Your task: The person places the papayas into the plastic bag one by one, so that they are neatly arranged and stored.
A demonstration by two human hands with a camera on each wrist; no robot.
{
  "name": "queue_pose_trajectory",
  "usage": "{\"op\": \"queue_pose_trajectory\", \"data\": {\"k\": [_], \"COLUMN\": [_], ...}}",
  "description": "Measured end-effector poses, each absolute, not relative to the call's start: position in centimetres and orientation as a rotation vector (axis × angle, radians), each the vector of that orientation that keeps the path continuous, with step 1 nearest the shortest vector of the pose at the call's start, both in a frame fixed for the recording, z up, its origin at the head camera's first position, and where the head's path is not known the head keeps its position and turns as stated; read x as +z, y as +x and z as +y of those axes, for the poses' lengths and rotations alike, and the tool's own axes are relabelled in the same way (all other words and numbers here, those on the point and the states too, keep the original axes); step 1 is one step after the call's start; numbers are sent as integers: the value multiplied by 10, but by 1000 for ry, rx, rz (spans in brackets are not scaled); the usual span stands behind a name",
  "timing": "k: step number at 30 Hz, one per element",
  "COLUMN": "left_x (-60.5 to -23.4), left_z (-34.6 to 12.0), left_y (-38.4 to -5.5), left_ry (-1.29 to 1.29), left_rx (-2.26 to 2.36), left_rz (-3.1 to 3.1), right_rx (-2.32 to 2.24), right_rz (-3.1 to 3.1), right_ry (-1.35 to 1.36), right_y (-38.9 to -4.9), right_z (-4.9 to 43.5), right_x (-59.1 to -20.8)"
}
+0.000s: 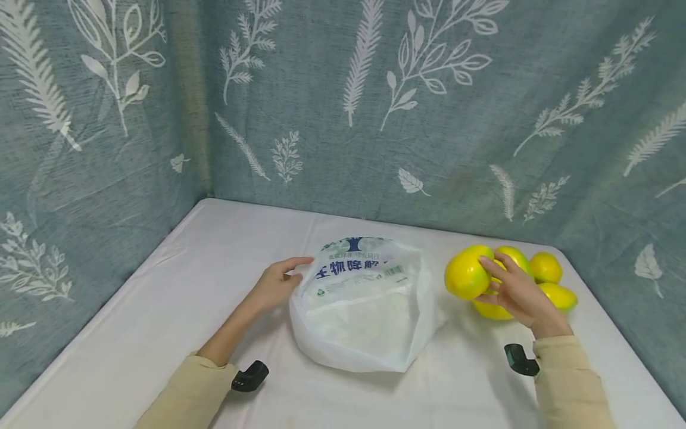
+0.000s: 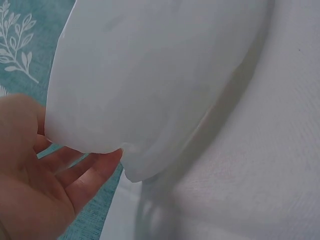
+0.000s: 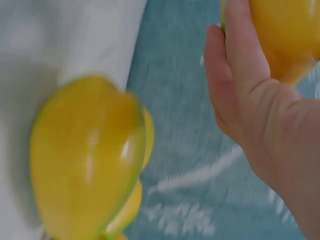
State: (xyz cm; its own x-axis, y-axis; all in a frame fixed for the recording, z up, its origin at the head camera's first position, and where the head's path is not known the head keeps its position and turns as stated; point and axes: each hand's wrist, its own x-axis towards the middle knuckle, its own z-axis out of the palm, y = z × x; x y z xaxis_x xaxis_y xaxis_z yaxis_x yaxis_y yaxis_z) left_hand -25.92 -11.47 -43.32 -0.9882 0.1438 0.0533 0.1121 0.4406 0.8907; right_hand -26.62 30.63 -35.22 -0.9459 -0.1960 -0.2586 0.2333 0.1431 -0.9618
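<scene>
Gripping a yellow fruit between thumb and fingers, the right hand shows in the head view to the right of a white plastic bag. The fruit is smooth and glossy, with a greenish tinge, and sits between the bag and a cluster of similar yellow fruits on the white tabletop; in this view it partly overlaps that cluster. The left hand pinches the bag's rim at its left side. The bag stands on the table with its mouth wide, and green and dark blue print runs along its far inner side. Both forearms wear beige sleeves, and a black device shows beside each wrist. Behind the table hangs a blue-green curtain with pale leaf patterns.

In the left wrist view, the bag's pale plastic fills the upper middle; the left hand comes in from the left, its fingers partly hidden behind the plastic, one fingertip at the lower edge.

In the right wrist view, the right hand holds its fruit at the upper right, where the frame cuts it off. Other yellow fruits lie at the left, slightly blurred, well apart from the held one, the nearest hiding part of those behind.
</scene>
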Motion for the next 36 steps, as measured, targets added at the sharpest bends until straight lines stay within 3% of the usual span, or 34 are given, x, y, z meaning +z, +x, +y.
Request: {"op": "queue_pose_trajectory", "data": {"k": [10,21,36], "left_x": [-435,-437,-436], "left_z": [-111,-106,-99], "left_y": [-258,-255,-252], "left_ry": [296,353,362], "left_rx": [1633,1631,1604], "left_rz": [2625,2613,2608], "right_rx": [-1670,-1367,-1390], "right_rz": [2156,2293,2271], "right_ry": [-94,-32,90], "right_y": [-284,-290,-295], "right_z": [241,164,116], "right_x": [-356,-370,-399]}}
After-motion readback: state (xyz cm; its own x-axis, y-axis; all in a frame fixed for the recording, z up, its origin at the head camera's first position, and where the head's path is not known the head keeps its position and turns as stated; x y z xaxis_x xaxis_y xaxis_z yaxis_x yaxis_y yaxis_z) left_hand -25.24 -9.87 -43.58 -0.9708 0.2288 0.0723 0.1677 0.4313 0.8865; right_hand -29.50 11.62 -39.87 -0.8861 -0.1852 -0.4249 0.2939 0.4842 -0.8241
